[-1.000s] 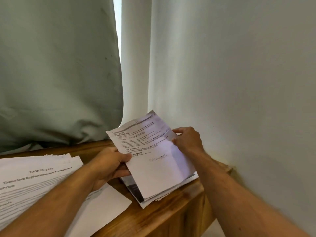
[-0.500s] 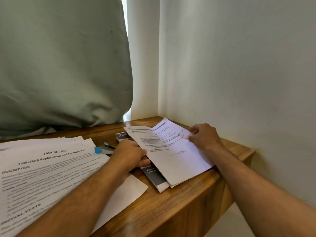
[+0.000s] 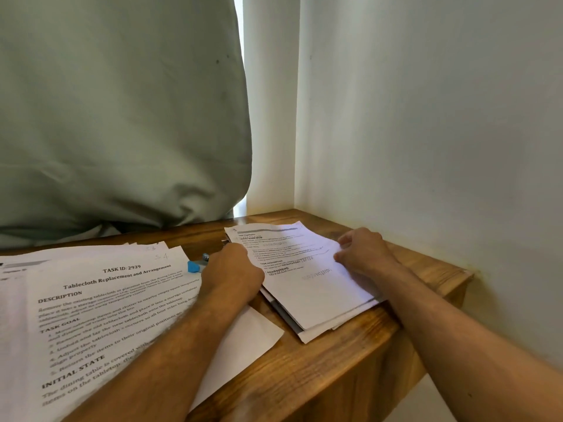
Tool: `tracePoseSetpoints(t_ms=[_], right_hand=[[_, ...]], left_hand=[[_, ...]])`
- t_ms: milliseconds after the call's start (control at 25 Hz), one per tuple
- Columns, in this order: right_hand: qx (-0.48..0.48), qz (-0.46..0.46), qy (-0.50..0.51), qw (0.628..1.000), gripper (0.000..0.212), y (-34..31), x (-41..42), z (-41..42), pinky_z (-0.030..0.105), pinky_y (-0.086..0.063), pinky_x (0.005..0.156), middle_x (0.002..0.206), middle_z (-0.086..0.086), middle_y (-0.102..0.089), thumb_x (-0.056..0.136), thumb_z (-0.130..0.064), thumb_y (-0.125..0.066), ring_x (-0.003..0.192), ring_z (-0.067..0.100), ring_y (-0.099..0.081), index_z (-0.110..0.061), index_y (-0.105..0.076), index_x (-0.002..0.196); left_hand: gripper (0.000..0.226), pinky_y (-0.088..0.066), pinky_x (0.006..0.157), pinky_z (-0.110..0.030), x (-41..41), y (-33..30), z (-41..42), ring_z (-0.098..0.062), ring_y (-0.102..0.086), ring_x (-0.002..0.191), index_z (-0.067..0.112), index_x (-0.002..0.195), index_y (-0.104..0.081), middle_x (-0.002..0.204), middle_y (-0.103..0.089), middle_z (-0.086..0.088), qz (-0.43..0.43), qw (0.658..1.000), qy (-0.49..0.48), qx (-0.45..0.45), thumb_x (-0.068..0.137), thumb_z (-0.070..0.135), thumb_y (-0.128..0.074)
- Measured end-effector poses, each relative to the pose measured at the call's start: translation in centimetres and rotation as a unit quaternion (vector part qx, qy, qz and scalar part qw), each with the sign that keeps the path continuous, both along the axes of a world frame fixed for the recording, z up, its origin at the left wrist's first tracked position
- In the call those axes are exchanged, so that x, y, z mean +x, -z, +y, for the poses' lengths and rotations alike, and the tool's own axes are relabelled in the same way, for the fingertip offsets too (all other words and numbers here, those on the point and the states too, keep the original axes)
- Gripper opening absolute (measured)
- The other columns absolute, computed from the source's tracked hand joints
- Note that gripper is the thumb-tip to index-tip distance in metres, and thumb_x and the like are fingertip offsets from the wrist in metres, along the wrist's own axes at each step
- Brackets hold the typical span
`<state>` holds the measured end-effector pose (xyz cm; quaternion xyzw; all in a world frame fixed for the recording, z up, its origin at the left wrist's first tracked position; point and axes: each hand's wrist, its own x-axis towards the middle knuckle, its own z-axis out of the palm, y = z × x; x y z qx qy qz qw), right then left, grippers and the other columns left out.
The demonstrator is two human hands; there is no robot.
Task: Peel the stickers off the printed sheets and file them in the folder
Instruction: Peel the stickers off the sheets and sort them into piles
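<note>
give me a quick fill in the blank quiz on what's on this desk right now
1. The big white printed sheet on the left is headed TASK ID: ____.
2. The small object between that sheet and the left hand is ____ in colour.
3. The right hand rests on a stack of white printed papers lying on a ____ desk.

Missing words: 2939; blue; wooden

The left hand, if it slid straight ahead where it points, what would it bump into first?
Probably the small blue plastic object lying just beyond the left hand on the brown wooden table, though depth is unclear. Farther back hangs the pale green curtain.
</note>
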<state>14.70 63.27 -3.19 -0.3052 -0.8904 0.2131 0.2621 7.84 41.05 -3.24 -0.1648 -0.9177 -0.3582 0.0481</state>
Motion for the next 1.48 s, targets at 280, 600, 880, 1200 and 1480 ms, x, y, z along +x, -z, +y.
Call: tracePoseSetpoints(t_ms=[280, 600, 880, 1200, 1480], right_hand=[[0.093, -0.057, 0.009, 0.994, 0.038, 0.0, 0.6, -1.3, 0.034, -0.046, 0.1, 0.132, -0.001, -0.063, 0.09, -0.031, -0.068, 0.118, 0.019, -0.057, -0.023, -0.065, 0.127], [0.192, 0.002, -0.119, 0.974, 0.029, -1.5, -0.1, -6.8, 0.034, -0.038, 0.103, 0.135, -0.002, -0.06, 0.094, -0.031, -0.063, 0.126, 0.02, -0.045, -0.029, -0.067, 0.123], [0.214, 0.003, -0.282, 0.935, 0.027, -2.6, -2.6, -17.3, 0.04, -0.043, 0.102, 0.123, 0.001, -0.064, 0.093, -0.026, -0.06, 0.117, 0.022, -0.047, -0.026, -0.072, 0.117], [0.119, -0.04, -0.332, 0.935, 0.034, -4.5, -8.6, -26.3, 0.046, -0.046, 0.105, 0.127, 0.002, -0.063, 0.09, -0.025, -0.067, 0.117, 0.022, -0.055, -0.022, -0.066, 0.124], [0.086, -0.081, -0.314, 0.942, 0.021, -3.6, -11.6, -29.5, 0.039, -0.052, 0.097, 0.114, 0.005, -0.068, 0.092, -0.015, -0.063, 0.102, 0.02, -0.062, -0.016, -0.071, 0.111]], left_hand=[[0.037, -0.054, 0.072, -0.022, 0.3, -0.3, -0.4, -0.021, -0.064, 0.104, 0.021, 0.126, -0.061, 0.131, -0.062, -0.005, 0.047, 0.999, 0.0, -0.015, 0.091, 0.015, -0.071], [0.024, -0.048, 0.058, -0.016, -0.1, -1.1, -3.0, -0.02, -0.069, 0.091, 0.026, 0.114, -0.062, 0.122, -0.068, -0.003, 0.068, 0.992, -0.02, 0.101, 0.094, 0.015, -0.066], [0.03, -0.054, 0.09, -0.04, -0.7, -3.6, -10.3, -0.022, -0.065, 0.097, 0.021, 0.115, -0.065, 0.107, -0.071, -0.005, 0.052, 0.984, -0.043, 0.163, 0.088, 0.013, -0.074], [0.076, -0.047, 0.099, -0.039, -3.1, -4.5, -22.6, -0.023, -0.054, 0.127, 0.025, 0.143, -0.049, 0.147, -0.052, -0.003, 0.063, 0.97, -0.101, -0.213, 0.08, 0.063, -0.07], [0.082, -0.046, 0.097, -0.036, -5.4, -0.8, -26.0, -0.024, -0.054, 0.125, 0.023, 0.145, -0.045, 0.146, -0.053, -0.004, 0.036, 0.988, -0.066, -0.135, 0.078, 0.059, -0.075]])
